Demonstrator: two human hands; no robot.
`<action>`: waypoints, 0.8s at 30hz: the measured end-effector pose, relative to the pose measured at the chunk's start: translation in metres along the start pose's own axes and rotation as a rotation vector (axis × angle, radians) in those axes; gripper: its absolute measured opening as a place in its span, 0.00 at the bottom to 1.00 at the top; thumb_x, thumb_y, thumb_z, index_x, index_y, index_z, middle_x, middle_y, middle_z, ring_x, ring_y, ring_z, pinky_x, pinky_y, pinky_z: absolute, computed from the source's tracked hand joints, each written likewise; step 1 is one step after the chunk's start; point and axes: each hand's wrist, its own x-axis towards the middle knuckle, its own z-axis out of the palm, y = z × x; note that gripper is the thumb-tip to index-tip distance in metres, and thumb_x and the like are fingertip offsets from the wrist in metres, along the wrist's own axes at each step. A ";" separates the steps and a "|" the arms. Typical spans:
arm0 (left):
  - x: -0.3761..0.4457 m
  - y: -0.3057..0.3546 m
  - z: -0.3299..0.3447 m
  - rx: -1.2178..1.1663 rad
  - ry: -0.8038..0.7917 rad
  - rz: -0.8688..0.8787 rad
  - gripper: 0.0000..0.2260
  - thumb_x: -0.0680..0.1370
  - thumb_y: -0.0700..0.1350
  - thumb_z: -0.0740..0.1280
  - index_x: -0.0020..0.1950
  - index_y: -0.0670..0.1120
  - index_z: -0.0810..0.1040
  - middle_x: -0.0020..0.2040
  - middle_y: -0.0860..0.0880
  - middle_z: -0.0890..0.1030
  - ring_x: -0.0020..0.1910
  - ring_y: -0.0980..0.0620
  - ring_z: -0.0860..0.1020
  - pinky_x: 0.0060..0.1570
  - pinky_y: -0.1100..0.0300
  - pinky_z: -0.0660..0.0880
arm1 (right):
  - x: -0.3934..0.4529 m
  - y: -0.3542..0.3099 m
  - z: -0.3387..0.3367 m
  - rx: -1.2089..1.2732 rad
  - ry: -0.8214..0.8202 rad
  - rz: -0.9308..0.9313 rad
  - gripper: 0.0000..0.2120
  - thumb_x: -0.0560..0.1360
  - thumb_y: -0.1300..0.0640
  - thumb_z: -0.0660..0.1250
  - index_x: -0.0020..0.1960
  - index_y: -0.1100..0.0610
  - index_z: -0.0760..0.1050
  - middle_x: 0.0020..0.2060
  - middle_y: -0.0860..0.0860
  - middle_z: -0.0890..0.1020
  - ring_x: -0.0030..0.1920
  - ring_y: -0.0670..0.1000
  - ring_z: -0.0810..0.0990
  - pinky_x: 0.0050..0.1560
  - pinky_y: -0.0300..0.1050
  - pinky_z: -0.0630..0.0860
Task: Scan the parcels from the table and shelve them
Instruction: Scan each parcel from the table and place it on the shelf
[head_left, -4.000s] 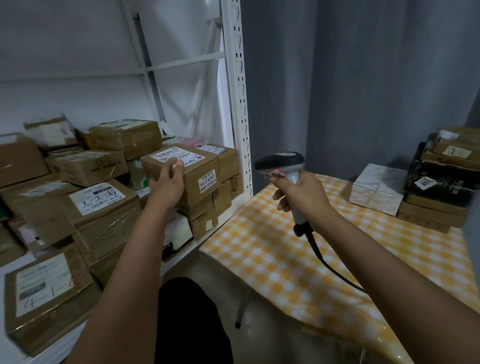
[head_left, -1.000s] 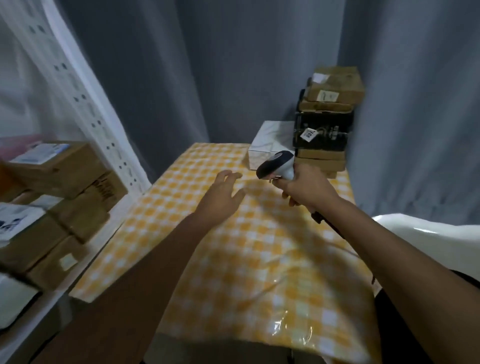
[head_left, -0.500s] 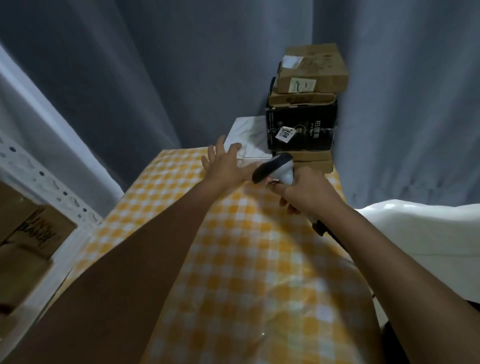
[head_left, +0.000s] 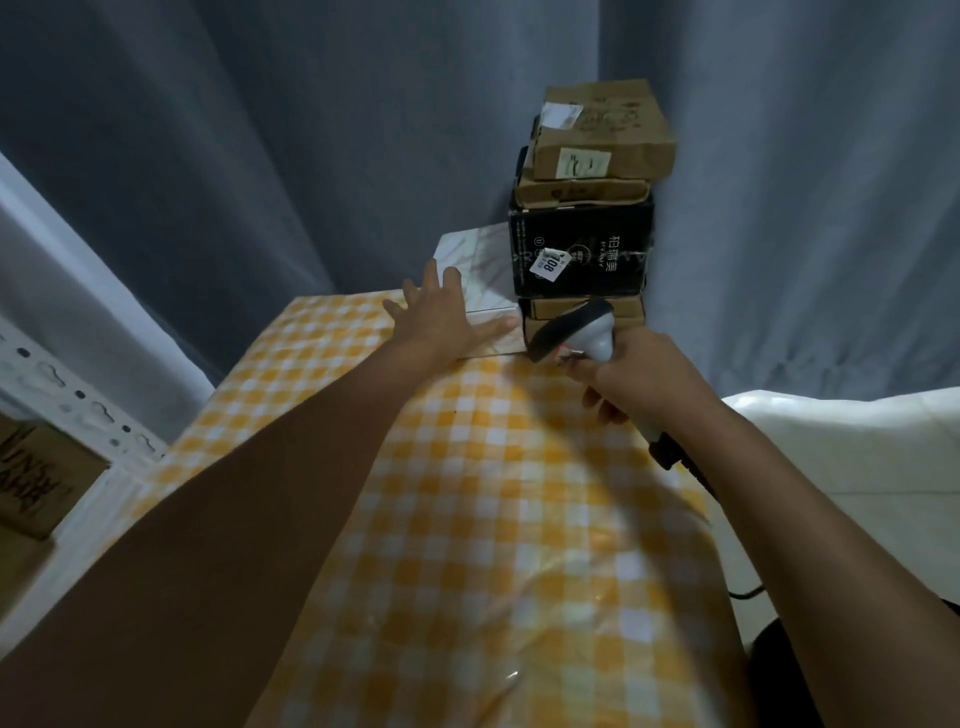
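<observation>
Parcels still wait at the far end of the desk (head_left: 467, 519), so the step in hand looks like fetching the next one to scan. The left hand (head_left: 441, 322) lies spread on the white parcel (head_left: 483, 260), fingers straight and apart, palm on its top near the front edge, thumb stretched along that edge; it holds nothing yet. That parcel sits flat on the checked cloth, just beside a stack (head_left: 587, 208) of brown parcels with a black box in the middle (a small tag reading 108 hangs on the black box's front).

The right hand (head_left: 639, 374) has its grip clamped round the handle of the scanner (head_left: 576, 327), whose dark head points left toward the white parcel and hangs close to its near right corner. A cable trails from the handle back along the forearm.

Next, I judge, the left hand must curl over the parcel and draw or lift it clear of the stack, turning its label toward the scanner. No label shows on the visible faces, so it may need flipping.
</observation>
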 end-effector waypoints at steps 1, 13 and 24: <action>0.001 -0.001 -0.003 0.012 -0.015 0.008 0.49 0.68 0.79 0.60 0.77 0.47 0.59 0.82 0.44 0.48 0.79 0.35 0.53 0.72 0.28 0.53 | 0.001 0.001 -0.002 0.005 0.008 0.003 0.13 0.78 0.49 0.68 0.42 0.58 0.81 0.31 0.51 0.85 0.30 0.53 0.84 0.42 0.50 0.84; 0.000 0.019 -0.008 0.039 -0.103 -0.021 0.52 0.69 0.81 0.56 0.82 0.50 0.51 0.83 0.47 0.38 0.79 0.31 0.50 0.73 0.28 0.53 | 0.003 0.006 -0.009 0.023 0.036 0.014 0.11 0.79 0.52 0.67 0.43 0.58 0.79 0.33 0.54 0.85 0.33 0.55 0.85 0.44 0.53 0.84; 0.018 -0.025 -0.013 -0.111 -0.226 -0.037 0.46 0.71 0.75 0.64 0.81 0.56 0.51 0.81 0.48 0.44 0.79 0.35 0.56 0.76 0.42 0.58 | 0.003 0.009 -0.007 0.055 0.033 0.005 0.12 0.77 0.48 0.69 0.45 0.56 0.79 0.32 0.53 0.85 0.31 0.54 0.85 0.45 0.54 0.84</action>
